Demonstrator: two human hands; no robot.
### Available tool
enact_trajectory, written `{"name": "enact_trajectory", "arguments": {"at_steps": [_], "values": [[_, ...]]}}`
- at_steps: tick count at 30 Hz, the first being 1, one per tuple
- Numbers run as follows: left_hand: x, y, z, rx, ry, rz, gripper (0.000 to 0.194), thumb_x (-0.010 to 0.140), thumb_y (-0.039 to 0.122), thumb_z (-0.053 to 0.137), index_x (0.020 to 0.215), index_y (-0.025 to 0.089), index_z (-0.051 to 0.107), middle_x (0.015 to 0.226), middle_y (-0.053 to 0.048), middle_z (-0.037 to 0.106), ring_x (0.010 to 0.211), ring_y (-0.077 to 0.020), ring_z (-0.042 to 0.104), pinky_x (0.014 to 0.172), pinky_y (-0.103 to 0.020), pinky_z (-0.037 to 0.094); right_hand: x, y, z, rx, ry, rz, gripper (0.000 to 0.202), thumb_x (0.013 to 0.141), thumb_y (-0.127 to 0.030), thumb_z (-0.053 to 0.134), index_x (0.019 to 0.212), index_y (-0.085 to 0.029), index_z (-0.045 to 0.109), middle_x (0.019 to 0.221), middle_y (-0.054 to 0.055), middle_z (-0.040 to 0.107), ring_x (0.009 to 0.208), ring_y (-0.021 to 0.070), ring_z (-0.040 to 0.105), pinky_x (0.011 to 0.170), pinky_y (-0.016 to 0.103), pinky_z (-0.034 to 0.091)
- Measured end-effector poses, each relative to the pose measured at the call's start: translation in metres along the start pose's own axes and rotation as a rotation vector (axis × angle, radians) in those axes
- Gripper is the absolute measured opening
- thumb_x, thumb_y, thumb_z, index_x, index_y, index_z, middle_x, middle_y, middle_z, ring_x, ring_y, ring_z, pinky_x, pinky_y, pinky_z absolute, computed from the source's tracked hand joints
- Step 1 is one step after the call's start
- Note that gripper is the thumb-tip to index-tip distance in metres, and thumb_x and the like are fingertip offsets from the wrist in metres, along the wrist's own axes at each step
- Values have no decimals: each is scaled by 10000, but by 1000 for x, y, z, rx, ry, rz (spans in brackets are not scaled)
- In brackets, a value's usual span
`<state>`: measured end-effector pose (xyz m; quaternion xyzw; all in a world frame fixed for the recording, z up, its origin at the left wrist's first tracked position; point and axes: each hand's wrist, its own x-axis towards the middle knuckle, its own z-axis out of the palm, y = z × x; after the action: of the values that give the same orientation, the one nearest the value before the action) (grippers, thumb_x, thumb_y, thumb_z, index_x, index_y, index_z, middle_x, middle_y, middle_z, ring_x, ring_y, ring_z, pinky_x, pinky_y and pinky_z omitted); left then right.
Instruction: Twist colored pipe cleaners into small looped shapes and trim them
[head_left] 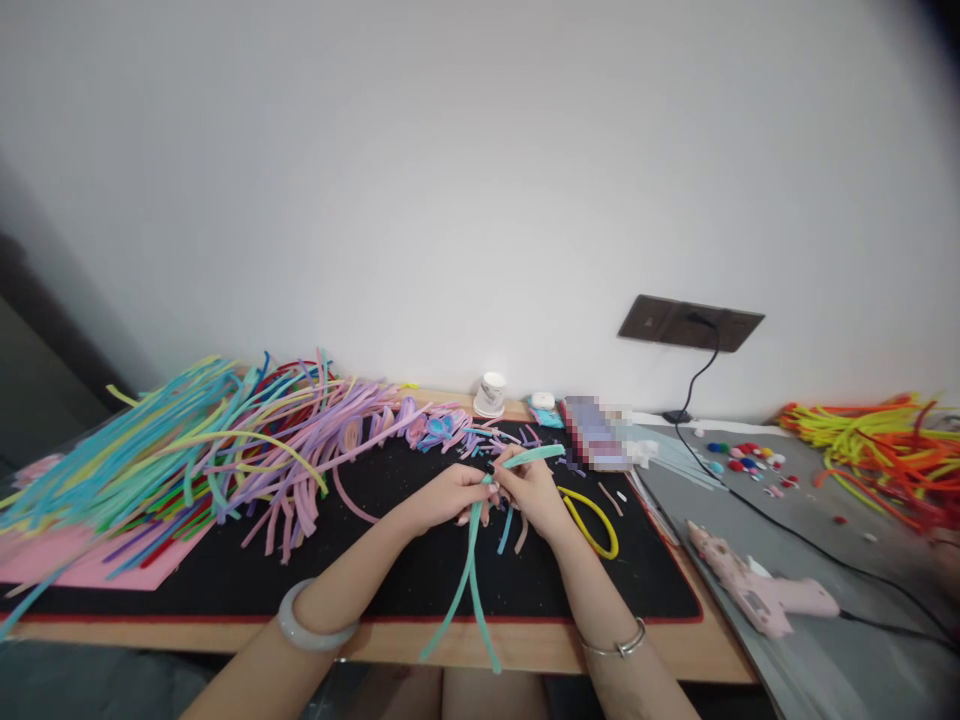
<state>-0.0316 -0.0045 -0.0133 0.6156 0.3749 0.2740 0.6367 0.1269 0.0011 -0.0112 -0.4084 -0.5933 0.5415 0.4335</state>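
Mint-green pipe cleaners (472,560) are pinched between my two hands above the black mat. Two long ends hang down and spread apart over the table's front edge, while another green length points right above my right hand. My left hand (450,494) is closed, thumb and fingers on the pipe cleaners. Closed against it, my right hand (531,488) grips the same bundle near the crossing point. The fingertips partly hide where the strands meet. Short blue and tan pipe cleaner pieces (520,533) lie just below the hands.
Piled pipe cleaners (187,450) cover the left side. A white cup (490,394) stands by the wall. Yellow-handled scissors (592,525) lie right of my hands. A pink glue gun (757,590) with a cord, pompoms (742,460) and orange-yellow pipe cleaners (892,450) are farther right.
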Motion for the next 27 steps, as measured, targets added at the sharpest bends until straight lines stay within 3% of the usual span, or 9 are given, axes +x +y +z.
{"name": "enact_trajectory", "arguments": {"at_steps": [3, 7, 9, 12, 14, 18, 24, 27], "values": [[2, -1, -2, 30, 69, 27, 368, 775, 473, 555, 749, 111, 612, 553, -17, 620, 338, -45, 350, 388, -202, 231, 1, -1, 1, -3, 30, -27, 166, 729, -291, 647, 803, -186, 541, 478, -69, 491, 381, 74, 413, 361, 174, 276], [5, -4, -10, 109, 400, 117, 372, 801, 460, 505, 727, 117, 632, 577, -24, 632, 358, -67, 400, 408, -210, 292, 0, -1, 2, 14, 104, 68, 281, 712, -349, 660, 889, -194, 506, 586, -65, 549, 359, 51, 366, 307, 157, 238], [5, -5, -13, 172, 560, 164, 370, 820, 441, 488, 702, 126, 640, 573, -20, 632, 380, -81, 439, 442, -215, 339, -2, 0, 3, -76, -14, 170, 226, 732, -352, 635, 819, -176, 524, 569, -45, 572, 344, 40, 344, 294, 147, 209], [4, -4, -16, 240, 675, 177, 367, 836, 414, 480, 641, 143, 634, 516, -6, 606, 399, -99, 474, 478, -221, 374, -6, 0, 5, -238, -253, 218, 108, 713, -240, 624, 708, -144, 575, 548, -12, 608, 358, 35, 381, 316, 135, 245], [3, -4, -17, 258, 691, 176, 354, 839, 399, 480, 643, 148, 636, 532, -11, 621, 405, -105, 484, 476, -222, 378, -8, -1, 6, -258, -310, 225, 53, 706, -183, 590, 698, -133, 606, 552, -7, 625, 347, 31, 378, 320, 134, 259], [2, -1, -18, 243, 666, 198, 331, 843, 399, 475, 720, 145, 647, 595, -21, 654, 399, -101, 474, 449, -221, 368, -10, -5, 4, -156, -369, 272, 193, 757, -213, 529, 847, -116, 670, 618, 10, 670, 305, 26, 335, 296, 146, 249], [3, 0, -20, 129, 612, 237, 334, 819, 442, 500, 748, 143, 633, 595, -12, 642, 383, -89, 450, 418, -216, 343, -11, -9, 2, -46, -395, 310, 267, 762, -289, 589, 917, -96, 688, 591, 12, 668, 313, 17, 270, 303, 151, 191], [4, 0, -20, 95, 603, 241, 344, 810, 453, 511, 758, 135, 632, 594, -13, 637, 381, -83, 439, 411, -213, 331, -11, -7, 0, -16, -421, 322, 267, 742, -279, 620, 915, -90, 694, 592, 17, 671, 335, 18, 305, 319, 144, 205]]}}
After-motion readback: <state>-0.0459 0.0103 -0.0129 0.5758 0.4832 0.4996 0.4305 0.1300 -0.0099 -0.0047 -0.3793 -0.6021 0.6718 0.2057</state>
